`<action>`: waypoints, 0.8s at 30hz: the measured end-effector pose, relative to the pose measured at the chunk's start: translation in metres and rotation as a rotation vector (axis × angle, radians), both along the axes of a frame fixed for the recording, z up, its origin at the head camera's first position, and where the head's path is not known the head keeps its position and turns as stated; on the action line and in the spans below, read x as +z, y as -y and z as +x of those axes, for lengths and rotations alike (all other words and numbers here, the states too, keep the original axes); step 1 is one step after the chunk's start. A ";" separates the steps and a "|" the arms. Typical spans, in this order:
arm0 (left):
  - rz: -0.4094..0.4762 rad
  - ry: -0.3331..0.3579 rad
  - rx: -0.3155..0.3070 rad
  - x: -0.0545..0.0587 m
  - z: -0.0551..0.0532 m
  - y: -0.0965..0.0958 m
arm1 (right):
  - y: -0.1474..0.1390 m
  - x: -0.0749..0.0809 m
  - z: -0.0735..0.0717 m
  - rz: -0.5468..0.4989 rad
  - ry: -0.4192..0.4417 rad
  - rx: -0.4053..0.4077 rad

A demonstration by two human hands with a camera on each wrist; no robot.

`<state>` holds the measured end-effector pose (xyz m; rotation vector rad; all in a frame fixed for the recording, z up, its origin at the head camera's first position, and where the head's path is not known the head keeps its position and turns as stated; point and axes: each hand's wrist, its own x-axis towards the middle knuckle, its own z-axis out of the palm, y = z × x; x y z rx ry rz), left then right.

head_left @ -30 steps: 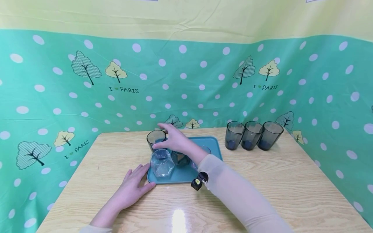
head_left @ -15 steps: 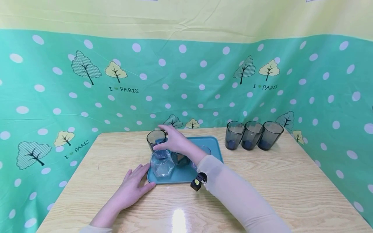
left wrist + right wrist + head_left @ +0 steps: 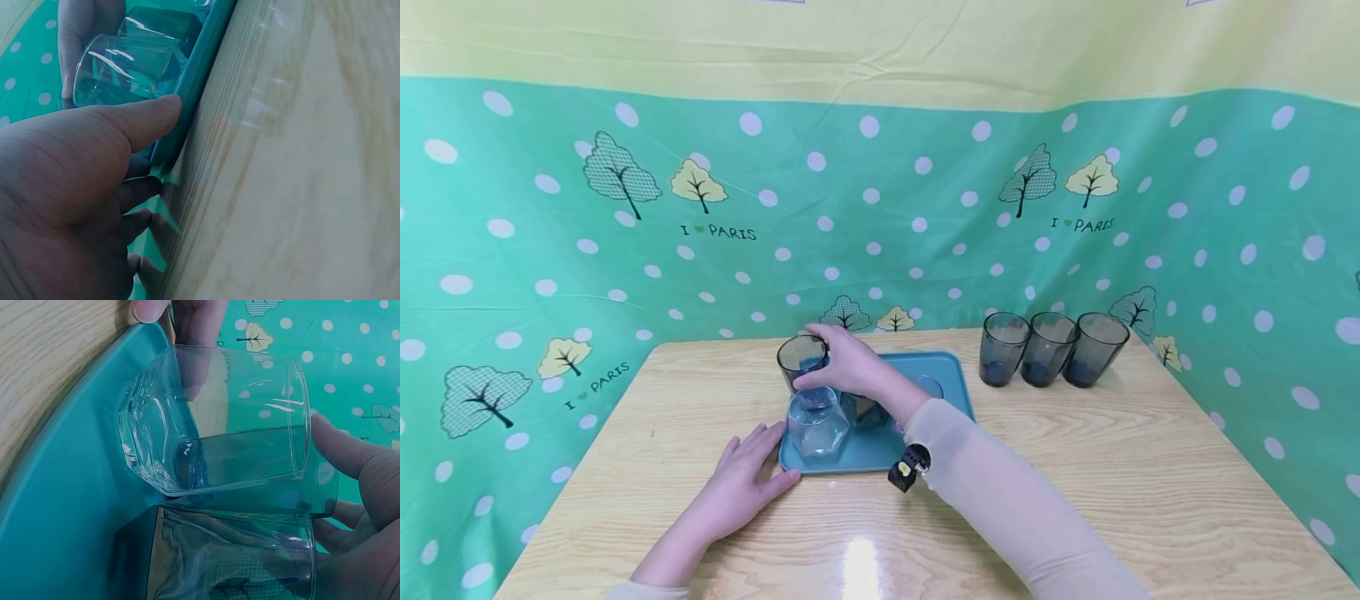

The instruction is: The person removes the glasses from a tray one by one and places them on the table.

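My right hand grips the smoky dark glass near its rim, thumb on the near side and fingers on the far side. That glass stands upright at the blue tray's back left corner; its base is hidden behind a clear faceted glass. My left hand touches the tray at its front left corner. Its thumb lies on the front rim, with the other fingers along the left side. In the right wrist view, a square-based glass stands beside the clear one.
Three smoky glasses stand in a row on the wooden table, right of the tray. Another clear glass on the tray is partly hidden by my right wrist. A green dotted cloth hangs behind the table.
My right hand's fingers have settled slightly lower and closer about the smoky glass. The left hand, tray and other glasses have stayed where they were.
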<state>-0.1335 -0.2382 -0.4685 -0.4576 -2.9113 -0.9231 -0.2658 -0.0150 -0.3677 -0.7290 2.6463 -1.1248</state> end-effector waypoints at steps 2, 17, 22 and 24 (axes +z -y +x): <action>-0.002 0.001 -0.001 0.001 0.001 0.000 | 0.001 0.000 0.000 0.009 -0.003 -0.002; -0.010 0.010 0.002 0.001 0.000 0.000 | 0.004 0.000 0.000 0.028 -0.020 -0.004; -0.014 0.018 0.004 -0.001 -0.001 0.001 | 0.004 0.001 0.000 0.029 -0.026 -0.010; -0.016 0.019 0.005 -0.001 -0.002 0.001 | 0.005 0.001 -0.001 0.028 -0.028 -0.011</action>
